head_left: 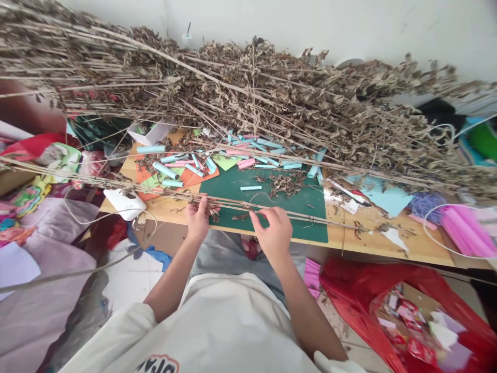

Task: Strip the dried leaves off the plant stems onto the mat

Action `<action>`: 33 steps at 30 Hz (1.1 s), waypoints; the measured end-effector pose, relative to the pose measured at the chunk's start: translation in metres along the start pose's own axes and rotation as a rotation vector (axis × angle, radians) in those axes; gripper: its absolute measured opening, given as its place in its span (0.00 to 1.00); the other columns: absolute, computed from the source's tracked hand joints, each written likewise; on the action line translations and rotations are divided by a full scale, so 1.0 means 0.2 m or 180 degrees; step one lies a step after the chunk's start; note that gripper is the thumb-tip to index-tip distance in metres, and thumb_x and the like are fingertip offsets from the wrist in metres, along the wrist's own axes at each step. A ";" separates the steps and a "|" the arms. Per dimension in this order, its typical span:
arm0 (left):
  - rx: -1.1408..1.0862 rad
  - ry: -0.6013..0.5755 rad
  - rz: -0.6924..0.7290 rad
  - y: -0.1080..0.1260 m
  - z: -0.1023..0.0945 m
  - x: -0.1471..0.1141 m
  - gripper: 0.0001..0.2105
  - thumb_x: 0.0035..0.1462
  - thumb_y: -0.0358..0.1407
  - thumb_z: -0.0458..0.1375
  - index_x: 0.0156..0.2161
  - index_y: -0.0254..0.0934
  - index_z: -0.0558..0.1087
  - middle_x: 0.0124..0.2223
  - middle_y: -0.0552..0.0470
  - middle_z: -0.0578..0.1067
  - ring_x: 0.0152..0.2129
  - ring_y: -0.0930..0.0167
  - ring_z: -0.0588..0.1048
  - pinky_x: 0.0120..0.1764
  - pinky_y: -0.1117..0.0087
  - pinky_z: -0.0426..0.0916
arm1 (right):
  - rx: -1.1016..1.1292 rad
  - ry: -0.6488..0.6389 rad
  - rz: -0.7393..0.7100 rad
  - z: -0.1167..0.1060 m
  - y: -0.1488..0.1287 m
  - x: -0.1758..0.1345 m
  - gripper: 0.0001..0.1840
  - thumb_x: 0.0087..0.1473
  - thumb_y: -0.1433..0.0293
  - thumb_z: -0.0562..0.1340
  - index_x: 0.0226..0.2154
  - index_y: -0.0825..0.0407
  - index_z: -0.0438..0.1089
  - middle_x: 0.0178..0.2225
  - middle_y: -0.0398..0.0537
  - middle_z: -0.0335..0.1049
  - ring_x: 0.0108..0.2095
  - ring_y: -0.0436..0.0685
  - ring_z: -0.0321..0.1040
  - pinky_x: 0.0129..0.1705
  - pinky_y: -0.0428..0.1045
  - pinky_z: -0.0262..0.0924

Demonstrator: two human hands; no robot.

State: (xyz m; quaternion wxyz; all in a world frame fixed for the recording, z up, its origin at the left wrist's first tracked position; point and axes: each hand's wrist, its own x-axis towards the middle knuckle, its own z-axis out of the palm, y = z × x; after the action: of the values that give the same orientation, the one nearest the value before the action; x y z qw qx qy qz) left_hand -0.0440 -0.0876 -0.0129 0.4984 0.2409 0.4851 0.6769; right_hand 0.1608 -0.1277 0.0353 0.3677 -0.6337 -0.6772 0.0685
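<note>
The left hand point(198, 220) pinches dry stems point(171, 192) over the mat point(233, 181). The right hand point(275, 230) is curled beside them, grip unclear.

One left hand point(198, 220), one right hand point(275, 230), one green mat point(230, 181), one wooden table point(421, 249), one big red bag point(349, 287), over ten blue tubes point(250, 188)

Bright, diffuse light, seemingly from above though its source lies outside the view, washes a pale wall point(388, 31) and casts only faint shadows. Wide-angle distortion stretches the edges; dried leaves point(411, 129) at right blur; a red bag point(349, 282) gleams.
</note>
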 end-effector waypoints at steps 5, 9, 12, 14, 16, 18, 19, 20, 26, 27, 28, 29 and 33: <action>0.0012 -0.0018 -0.0004 0.00 0.00 0.00 0.20 0.47 0.45 0.69 0.40 0.34 0.71 0.28 0.52 0.78 0.23 0.68 0.80 0.24 0.74 0.74 | -0.0502 -0.0079 0.0271 0.17 -0.02 -0.05 0.20 0.58 0.53 0.61 0.39 0.52 0.75 0.32 0.51 0.71 0.33 0.56 0.66 0.36 0.50 0.55; -0.0025 -0.0040 -0.0043 0.00 -0.01 0.00 0.20 0.48 0.44 0.69 0.41 0.34 0.71 0.29 0.52 0.79 0.22 0.69 0.80 0.24 0.73 0.75 | -0.0244 -0.0348 0.0527 0.20 -0.05 -0.03 0.18 0.58 0.55 0.60 0.39 0.51 0.76 0.27 0.47 0.70 0.25 0.52 0.64 0.30 0.48 0.53; -0.0065 -0.0023 -0.0031 0.00 -0.01 0.00 0.20 0.49 0.44 0.69 0.41 0.35 0.71 0.29 0.51 0.80 0.23 0.69 0.80 0.24 0.73 0.74 | 0.0348 -0.0367 0.0874 0.18 -0.08 -0.05 0.17 0.58 0.57 0.60 0.42 0.51 0.74 0.22 0.43 0.69 0.22 0.51 0.63 0.30 0.47 0.56; -0.0036 0.0009 -0.0037 0.01 -0.01 0.00 0.20 0.49 0.44 0.69 0.42 0.35 0.71 0.30 0.51 0.80 0.23 0.69 0.80 0.24 0.74 0.74 | 0.1022 -0.0065 0.1274 0.17 -0.09 -0.08 0.17 0.56 0.56 0.61 0.40 0.52 0.73 0.23 0.42 0.69 0.22 0.50 0.64 0.31 0.47 0.60; 0.0008 0.0036 -0.0042 0.01 0.00 -0.01 0.20 0.48 0.45 0.69 0.41 0.35 0.71 0.30 0.51 0.80 0.23 0.69 0.80 0.24 0.74 0.74 | 0.1973 0.0006 0.1940 0.18 -0.11 -0.11 0.17 0.54 0.55 0.63 0.36 0.52 0.70 0.23 0.41 0.69 0.21 0.50 0.64 0.27 0.47 0.61; 0.0022 0.0046 -0.0018 0.01 0.00 -0.01 0.20 0.48 0.45 0.69 0.41 0.35 0.71 0.30 0.51 0.80 0.23 0.69 0.80 0.24 0.74 0.74 | 0.2997 -0.0310 0.2700 0.19 -0.13 -0.12 0.20 0.49 0.54 0.66 0.37 0.51 0.67 0.23 0.40 0.69 0.19 0.49 0.64 0.22 0.46 0.59; 0.0017 0.0050 0.0004 0.00 0.00 -0.01 0.20 0.47 0.46 0.69 0.40 0.35 0.72 0.29 0.51 0.80 0.22 0.69 0.80 0.23 0.74 0.73 | 0.3403 -0.0466 0.2998 0.20 -0.15 -0.12 0.22 0.47 0.54 0.67 0.38 0.51 0.66 0.24 0.39 0.69 0.18 0.48 0.64 0.20 0.45 0.58; 0.0016 0.0056 0.0023 0.00 0.00 -0.01 0.21 0.47 0.46 0.69 0.40 0.35 0.72 0.29 0.52 0.80 0.22 0.69 0.80 0.23 0.74 0.73 | 0.3671 -0.0523 0.3180 0.22 -0.17 -0.11 0.24 0.45 0.55 0.69 0.40 0.51 0.65 0.24 0.38 0.69 0.18 0.48 0.64 0.18 0.44 0.57; 0.0022 0.0171 -0.0055 0.01 0.00 0.00 0.21 0.45 0.47 0.70 0.37 0.33 0.72 0.27 0.53 0.78 0.20 0.71 0.79 0.23 0.75 0.73 | 0.3092 0.0697 0.2734 0.25 -0.22 -0.12 0.23 0.48 0.57 0.69 0.40 0.48 0.59 0.26 0.34 0.63 0.18 0.45 0.62 0.19 0.42 0.58; -0.0004 0.0196 -0.0065 0.01 0.00 0.00 0.21 0.45 0.47 0.70 0.37 0.34 0.72 0.26 0.54 0.77 0.20 0.71 0.78 0.22 0.76 0.73 | 0.2867 0.0849 0.2617 0.25 -0.21 -0.14 0.22 0.48 0.57 0.68 0.39 0.48 0.58 0.27 0.35 0.64 0.20 0.45 0.63 0.21 0.43 0.60; -0.0027 0.0213 -0.0070 0.01 0.00 0.00 0.21 0.44 0.48 0.70 0.37 0.34 0.72 0.26 0.54 0.77 0.20 0.72 0.78 0.22 0.76 0.72 | 0.2645 0.0923 0.2493 0.25 -0.20 -0.16 0.21 0.49 0.57 0.68 0.37 0.48 0.59 0.27 0.36 0.64 0.21 0.46 0.64 0.23 0.43 0.62; -0.0040 0.0212 -0.0073 0.01 0.00 0.00 0.21 0.45 0.48 0.70 0.37 0.34 0.71 0.27 0.54 0.77 0.20 0.72 0.78 0.21 0.77 0.72 | 0.2448 0.0929 0.2364 0.25 -0.19 -0.18 0.19 0.50 0.57 0.67 0.35 0.49 0.60 0.26 0.37 0.64 0.21 0.46 0.64 0.25 0.44 0.63; -0.0020 0.0110 -0.0048 0.01 0.00 0.00 0.20 0.47 0.46 0.70 0.38 0.35 0.72 0.28 0.53 0.79 0.21 0.71 0.79 0.23 0.75 0.74 | 0.2032 0.0715 0.1896 0.26 -0.17 -0.24 0.14 0.54 0.58 0.64 0.37 0.50 0.65 0.25 0.40 0.67 0.21 0.48 0.65 0.26 0.46 0.64</action>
State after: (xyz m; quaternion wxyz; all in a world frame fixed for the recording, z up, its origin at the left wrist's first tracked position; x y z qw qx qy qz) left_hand -0.0455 -0.0878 -0.0118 0.4959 0.2240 0.4933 0.6786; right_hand 0.0994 -0.1586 -0.0037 0.5802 -0.6593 -0.3661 0.3077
